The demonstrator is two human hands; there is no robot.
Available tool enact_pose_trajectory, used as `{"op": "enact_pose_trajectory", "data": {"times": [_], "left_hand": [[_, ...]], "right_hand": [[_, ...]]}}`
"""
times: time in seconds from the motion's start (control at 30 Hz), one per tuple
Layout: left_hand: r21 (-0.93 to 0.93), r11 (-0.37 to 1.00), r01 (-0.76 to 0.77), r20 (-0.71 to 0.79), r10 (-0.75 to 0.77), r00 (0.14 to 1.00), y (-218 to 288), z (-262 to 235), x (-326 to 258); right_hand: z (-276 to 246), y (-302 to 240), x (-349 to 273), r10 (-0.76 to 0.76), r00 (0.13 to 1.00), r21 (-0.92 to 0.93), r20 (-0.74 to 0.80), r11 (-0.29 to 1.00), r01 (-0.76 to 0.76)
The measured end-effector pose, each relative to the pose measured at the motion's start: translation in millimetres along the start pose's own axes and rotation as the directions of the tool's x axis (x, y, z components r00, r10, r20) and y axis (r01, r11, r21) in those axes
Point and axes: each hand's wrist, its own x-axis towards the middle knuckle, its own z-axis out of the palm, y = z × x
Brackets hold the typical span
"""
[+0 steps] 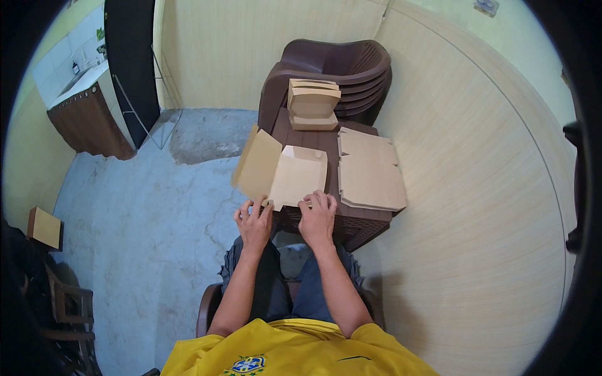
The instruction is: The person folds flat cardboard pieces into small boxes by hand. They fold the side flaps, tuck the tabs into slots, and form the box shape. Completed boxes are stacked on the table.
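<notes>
A partly folded brown cardboard box (300, 175) lies on the brown table in front of me, its lid flap tilted up on the left. My left hand (254, 225) is at the box's near left corner, fingers bent and pinching the card there. At the near right corner, my right hand (318, 218) has its fingers curled over the front edge of the same box. Some of the fingertips are hidden against the card. Right of the box lies a stack of flat, unfolded cardboard blanks (371, 169). Farther back on the table stands a pile of folded cardboard boxes (313, 106).
Stacked brown plastic chairs (338, 62) stand behind the brown woven-pattern table (364, 229). A pale wood-panelled wall (476, 188) rises on the right. On the left are a counter with a brown curtain (94, 122), a dark door (130, 69) and a wooden chair (69, 301).
</notes>
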Motion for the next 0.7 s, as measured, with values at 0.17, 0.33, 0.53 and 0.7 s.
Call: {"op": "enact_pose_trajectory", "data": {"times": [0.17, 0.33, 0.53, 0.7], "left_hand": [[0.049, 0.994, -0.098, -0.021, 0.099, 0.995, -1.9, 7.4, 0.7], [-0.071, 0.994, -0.083, 0.095, 0.09, 0.991, -1.9, -1.2, 1.6], [-0.077, 0.996, -0.042, 0.175, 0.055, 0.983, -2.9, -2.9, 5.5], [-0.087, 0.995, -0.056, 0.122, 0.067, 0.99, 0.1, -2.6, 8.7]], "right_hand": [[12.8, -16.0, -2.4, -0.004, 1.0, 0.071, 0.007, 0.997, 0.004], [20.1, -7.7, -6.8, -0.035, 0.999, 0.098, 0.013, 0.995, 0.033], [11.6, 1.7, -12.1, -0.054, 0.998, 0.184, -0.019, 0.981, 0.057], [7.8, 3.0, -14.3, -0.016, 0.999, 0.263, -0.032, 0.964, 0.024]]}}
